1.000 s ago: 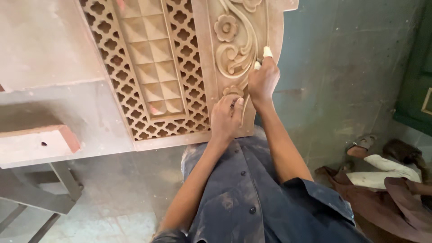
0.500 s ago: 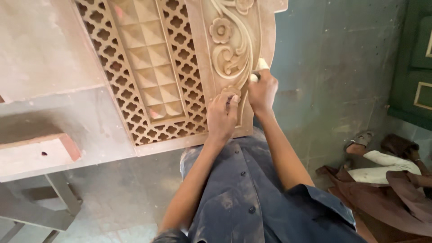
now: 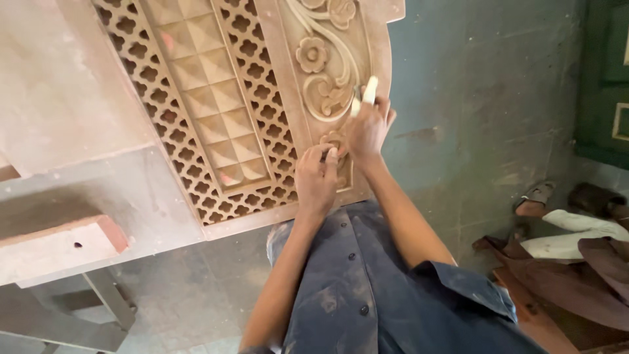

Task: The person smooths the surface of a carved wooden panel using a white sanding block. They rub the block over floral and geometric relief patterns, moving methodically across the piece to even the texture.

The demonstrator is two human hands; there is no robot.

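Observation:
A large carved stone panel (image 3: pixel 216 118) lies flat before me, with a lattice border, a field of small pyramids and a floral scroll strip (image 3: pixel 324 72) along its right side. My right hand (image 3: pixel 368 128) is closed around a pale-handled carving tool (image 3: pixel 369 90), its tip hidden low on the scroll. My left hand (image 3: pixel 316 177) rests on the same strip just below, fingers curled against the carving, touching the right hand. Both forearms are dusty, as is my dark blue shirt (image 3: pixel 386 288).
A plain stone slab (image 3: pixel 59 85) lies left of the panel, with a pinkish block (image 3: pixel 62 246) on a metal stand below it. The grey-green floor (image 3: pixel 485 85) spreads to the right. A sandal (image 3: pixel 536 195) and brown and white cloths (image 3: pixel 576 242) lie at lower right.
The view has shifted slightly, so the panel sits differently in the frame. My hands stay together on the scroll strip; the right hand still grips the tool.

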